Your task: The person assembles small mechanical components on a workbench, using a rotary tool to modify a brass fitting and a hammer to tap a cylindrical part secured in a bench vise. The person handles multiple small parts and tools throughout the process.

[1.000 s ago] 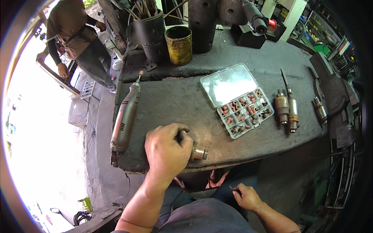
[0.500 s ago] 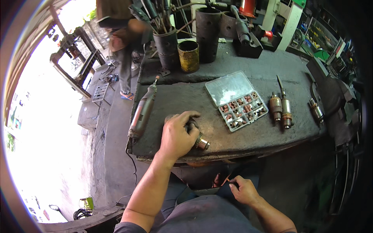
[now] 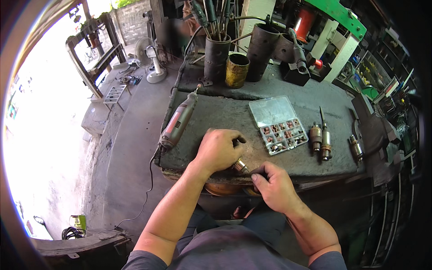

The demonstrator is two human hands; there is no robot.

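My left hand is closed over a motor armature near the front edge of the dark workbench. Only the armature's metal end shows; the hand hides the rest. My right hand is at that exposed end, thumb and bent fingers pinched together; what they hold is too small to make out. Left of my hands lies a corded rotary tool, its tip pointing away. To their right, an open clear plastic case has compartments of small reddish and dark bits.
Two armatures lie side by side right of the case, and another armature is farther right. At the back stand a yellow can and dark metal cylinders, one filled with tools. A white fan and a person are beyond the bench.
My right hand has risen from my lap to the armature's end; the thin orange-brown strip it held no longer shows. My left hand still grips the armature. The view has shifted.
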